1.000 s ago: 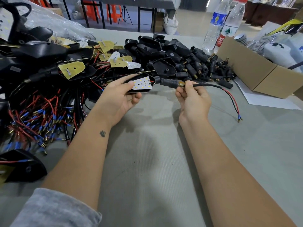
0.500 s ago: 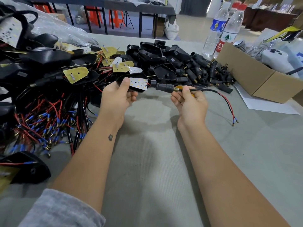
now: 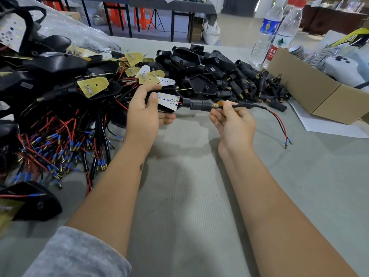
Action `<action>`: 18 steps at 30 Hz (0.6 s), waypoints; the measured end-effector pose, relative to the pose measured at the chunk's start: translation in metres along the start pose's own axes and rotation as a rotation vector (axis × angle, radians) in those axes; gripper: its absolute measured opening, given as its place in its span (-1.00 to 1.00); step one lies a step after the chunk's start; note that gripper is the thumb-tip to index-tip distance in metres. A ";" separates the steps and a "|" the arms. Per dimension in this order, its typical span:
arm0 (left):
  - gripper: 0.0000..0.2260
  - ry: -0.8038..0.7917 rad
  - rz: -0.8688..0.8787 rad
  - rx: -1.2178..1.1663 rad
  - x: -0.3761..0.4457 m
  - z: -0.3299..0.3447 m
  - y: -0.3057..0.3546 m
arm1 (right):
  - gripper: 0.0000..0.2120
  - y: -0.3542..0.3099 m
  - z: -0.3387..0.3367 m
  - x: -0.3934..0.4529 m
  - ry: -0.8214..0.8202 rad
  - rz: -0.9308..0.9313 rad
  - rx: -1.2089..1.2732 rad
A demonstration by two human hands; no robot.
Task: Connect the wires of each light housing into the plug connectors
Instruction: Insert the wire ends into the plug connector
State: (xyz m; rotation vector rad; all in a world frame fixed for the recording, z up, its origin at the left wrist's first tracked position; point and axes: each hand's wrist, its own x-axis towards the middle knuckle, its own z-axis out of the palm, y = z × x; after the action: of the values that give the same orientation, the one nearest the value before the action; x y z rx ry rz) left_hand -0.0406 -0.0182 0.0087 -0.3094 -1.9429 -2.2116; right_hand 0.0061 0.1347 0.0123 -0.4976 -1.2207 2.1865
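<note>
Head view: your left hand (image 3: 144, 114) is clamped on the light housing (image 3: 167, 101), thumb on top next to the white LED board, fingers curled underneath. The plug connector (image 3: 199, 105) sits straight off the housing's right end, between your two hands, touching the housing's neck. Your right hand (image 3: 232, 121) pinches the black cable (image 3: 244, 106) just right of the connector's brass threaded end. Something orange shows behind those fingertips; can't tell what it is.

Key relation: housing, connector and cable lie on one line running left to right across your front, long axis roughly level. The connector is about midway, slightly nearer your right hand. The red and black wires (image 3: 279, 124) trail off to the right of your right hand and down onto the table (image 3: 191, 196), ends free.

My read: the cable is already fed through the connector and the next move is along that same axis, so keep pull or push in line, left hand as anchor.

Left of your left hand: pile of finished housings with wire tails (image 3: 65, 144). Beyond both hands: heap of loose connectors (image 3: 251, 84).
</note>
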 end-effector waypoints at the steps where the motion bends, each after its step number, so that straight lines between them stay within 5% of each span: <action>1: -0.80 -0.006 -0.041 -0.037 0.000 0.000 0.002 | -0.89 0.000 0.000 0.000 0.006 0.000 0.010; 4: -0.92 -0.034 -0.137 -0.146 0.001 0.001 0.004 | -0.90 0.000 0.000 0.000 0.009 -0.003 0.024; 8: -0.65 -0.057 -0.044 -0.054 -0.003 0.000 0.001 | -0.90 0.000 0.000 0.000 0.006 -0.009 0.016; 18: -0.67 -0.041 -0.033 0.021 0.000 -0.002 -0.004 | -0.86 -0.002 0.002 -0.004 -0.015 0.007 -0.041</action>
State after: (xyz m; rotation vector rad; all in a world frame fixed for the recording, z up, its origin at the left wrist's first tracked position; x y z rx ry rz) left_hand -0.0413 -0.0198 0.0044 -0.3247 -2.0046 -2.2209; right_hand 0.0085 0.1319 0.0147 -0.5040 -1.2754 2.1783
